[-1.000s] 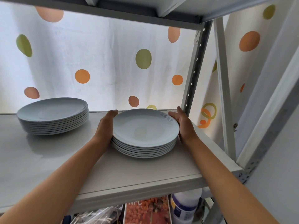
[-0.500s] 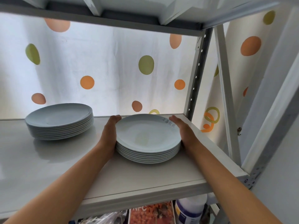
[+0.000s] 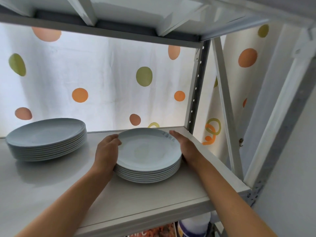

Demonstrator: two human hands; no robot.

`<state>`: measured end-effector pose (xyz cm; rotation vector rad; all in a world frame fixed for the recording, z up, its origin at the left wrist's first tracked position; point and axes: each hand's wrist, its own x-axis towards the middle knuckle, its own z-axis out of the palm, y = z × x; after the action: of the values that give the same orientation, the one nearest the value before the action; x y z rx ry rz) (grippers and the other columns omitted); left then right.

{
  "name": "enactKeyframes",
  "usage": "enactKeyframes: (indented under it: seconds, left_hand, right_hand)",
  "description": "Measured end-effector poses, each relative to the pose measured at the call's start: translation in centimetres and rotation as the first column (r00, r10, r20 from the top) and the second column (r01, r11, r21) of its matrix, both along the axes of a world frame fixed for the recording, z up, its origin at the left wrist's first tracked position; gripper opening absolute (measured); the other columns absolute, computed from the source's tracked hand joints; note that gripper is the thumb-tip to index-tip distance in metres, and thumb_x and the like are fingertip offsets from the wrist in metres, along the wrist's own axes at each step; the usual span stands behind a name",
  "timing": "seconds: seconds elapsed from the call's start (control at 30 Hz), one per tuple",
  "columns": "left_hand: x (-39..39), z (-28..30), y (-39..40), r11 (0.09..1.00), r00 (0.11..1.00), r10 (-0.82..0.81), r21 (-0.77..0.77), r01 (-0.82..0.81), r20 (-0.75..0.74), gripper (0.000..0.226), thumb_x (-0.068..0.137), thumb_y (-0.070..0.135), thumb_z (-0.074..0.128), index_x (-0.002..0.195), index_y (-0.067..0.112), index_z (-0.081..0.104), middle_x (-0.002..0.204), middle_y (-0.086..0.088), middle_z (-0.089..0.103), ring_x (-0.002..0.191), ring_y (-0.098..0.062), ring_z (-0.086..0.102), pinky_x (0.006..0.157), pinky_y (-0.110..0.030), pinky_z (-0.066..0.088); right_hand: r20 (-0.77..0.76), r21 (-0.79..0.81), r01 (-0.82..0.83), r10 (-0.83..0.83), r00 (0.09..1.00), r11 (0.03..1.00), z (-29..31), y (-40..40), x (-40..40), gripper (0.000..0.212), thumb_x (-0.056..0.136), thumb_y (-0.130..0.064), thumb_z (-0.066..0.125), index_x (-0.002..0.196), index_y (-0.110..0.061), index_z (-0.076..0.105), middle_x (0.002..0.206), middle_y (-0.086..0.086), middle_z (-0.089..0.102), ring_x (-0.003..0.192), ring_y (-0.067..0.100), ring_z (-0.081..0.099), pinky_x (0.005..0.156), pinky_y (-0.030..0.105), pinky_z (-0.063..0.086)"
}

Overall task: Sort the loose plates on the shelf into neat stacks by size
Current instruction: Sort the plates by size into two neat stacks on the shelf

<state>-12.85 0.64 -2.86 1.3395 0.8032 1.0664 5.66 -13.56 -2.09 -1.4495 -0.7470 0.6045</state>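
Two stacks of pale blue-white plates stand on the grey shelf (image 3: 51,190). The larger stack (image 3: 46,139) is at the back left, untouched. The smaller stack (image 3: 148,154) stands right of centre, its top plate bearing faint writing near the far right rim. My left hand (image 3: 106,154) cups that stack's left side, with fingertips curled over the top plate's rim. My right hand (image 3: 186,147) lies against the stack's right side, fingers stretched along the rim. The stack rests on the shelf.
A slotted metal upright (image 3: 196,86) rises just behind the right hand, and a white diagonal brace (image 3: 224,106) stands further right. The upper shelf (image 3: 119,19) hangs overhead. A dotted curtain (image 3: 102,74) closes the back. A bottle (image 3: 195,226) and packets sit on the level below.
Both hands stay at the sides of the smaller stack, which stays on the shelf. The view has tilted slightly, so everything sits lower in frame.
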Motion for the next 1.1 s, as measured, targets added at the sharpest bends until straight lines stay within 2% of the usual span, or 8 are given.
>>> enactKeyframes:
  seconds: [0.2, 0.27, 0.37, 0.43, 0.53, 0.7, 0.87, 1.1]
  left_hand:
    - [-0.1, 0.6, 0.2, 0.996, 0.995, -0.09, -0.021, 0.089, -0.05, 0.034, 0.081, 0.002, 0.05, 0.098, 0.022, 0.07, 0.1, -0.003, 0.067, 0.094, -0.021, 0.058, 0.08, -0.029, 0.047]
    - [-0.2, 1.2, 0.1, 0.996, 0.997, -0.081, -0.05, 0.08, -0.012, 0.03, 0.083, 0.008, 0.051, 0.104, 0.021, 0.068, 0.114, -0.006, 0.066, 0.106, -0.023, 0.057, 0.09, -0.032, 0.044]
    - [-0.3, 1.2, -0.2, 0.999, 0.996, 0.019, -0.039, -0.022, -0.084, 0.021, 0.09, 0.015, 0.049, 0.108, 0.013, 0.061, 0.103, -0.011, 0.063, 0.087, -0.022, 0.054, 0.073, -0.031, 0.04]
    - [-0.6, 0.7, -1.3, 1.0, 0.955, 0.016, 0.021, -0.01, -0.296, 0.03, 0.093, 0.02, 0.049, 0.119, 0.005, 0.05, 0.093, -0.011, 0.056, 0.074, -0.02, 0.049, 0.06, -0.03, 0.033]
    - [-1.0, -0.4, -3.0, 0.999, 0.93, -0.012, 0.041, 0.029, -0.368, 0.043, 0.094, 0.023, 0.049, 0.131, 0.006, 0.035, 0.12, -0.016, 0.05, 0.098, -0.032, 0.051, 0.077, -0.035, 0.037]
    - [-0.3, -0.2, -3.6, 1.0, 0.956, 0.014, 0.023, -0.007, -0.292, 0.042, 0.083, 0.006, 0.055, 0.122, 0.01, 0.04, 0.119, -0.016, 0.052, 0.104, -0.034, 0.054, 0.085, -0.04, 0.047]
    - [0.5, 0.8, -1.6, 0.998, 0.95, -0.047, 0.031, 0.059, -0.307, 0.035, 0.075, -0.008, 0.06, 0.105, 0.007, 0.051, 0.092, -0.014, 0.059, 0.08, -0.025, 0.058, 0.056, -0.026, 0.043]
    - [3.8, 2.0, 1.7, 0.973, 0.911, -0.228, -0.054, 0.224, -0.342, 0.035, 0.072, -0.012, 0.057, 0.103, 0.004, 0.063, 0.095, -0.024, 0.067, 0.088, -0.04, 0.064, 0.071, -0.034, 0.049]
  right_hand:
    - [0.003, 0.014, 0.145, -0.145, 0.989, 0.989, 0.3, -0.3, 0.1, 0.03, 0.101, -0.028, 0.044, 0.105, -0.013, 0.07, 0.099, -0.002, 0.071, 0.081, 0.001, 0.067, 0.068, 0.012, 0.05]
    - [0.0, 0.007, 0.19, -0.19, 0.982, 0.982, 0.5, -0.5, 0.1, 0.037, 0.102, -0.028, 0.042, 0.11, -0.004, 0.07, 0.108, 0.01, 0.071, 0.095, 0.015, 0.066, 0.084, 0.024, 0.051]
    - [0.08, -0.002, 0.21, -0.21, 0.975, 0.978, 0.7, -0.6, -0.1, 0.036, 0.101, -0.025, 0.045, 0.109, 0.002, 0.068, 0.114, 0.016, 0.067, 0.104, 0.023, 0.06, 0.1, 0.04, 0.042]
    - [0.128, -0.016, 0.169, -0.165, 0.978, 0.986, 0.6, -0.5, -0.2, 0.035, 0.1, -0.024, 0.048, 0.126, -0.006, 0.062, 0.131, 0.007, 0.06, 0.12, 0.018, 0.053, 0.11, 0.036, 0.035]
    - [0.172, -0.087, 0.059, -0.043, 0.984, 0.994, 0.4, -0.3, -0.1, 0.049, 0.099, -0.023, 0.05, 0.147, -0.013, 0.042, 0.15, 0.001, 0.043, 0.137, 0.017, 0.039, 0.117, 0.034, 0.027]
    - [0.326, -0.225, 0.124, -0.046, 0.944, 0.966, 0.4, -0.6, -0.1, 0.057, 0.093, -0.003, 0.055, 0.148, -0.013, 0.04, 0.149, 0.006, 0.043, 0.122, 0.015, 0.045, 0.084, -0.001, 0.035]
    - [0.37, -0.245, 0.203, -0.102, 0.924, 0.948, 0.0, -0.5, -0.2, 0.054, 0.092, 0.004, 0.047, 0.145, -0.004, 0.04, 0.149, 0.011, 0.043, 0.134, 0.023, 0.042, 0.088, 0.008, 0.029]
    - [0.34, -0.216, 0.338, -0.254, 0.906, 0.916, -1.1, 0.2, -0.1, 0.065, 0.091, -0.002, 0.034, 0.154, -0.009, 0.019, 0.161, 0.006, 0.021, 0.147, 0.021, 0.02, 0.116, 0.026, 0.016]
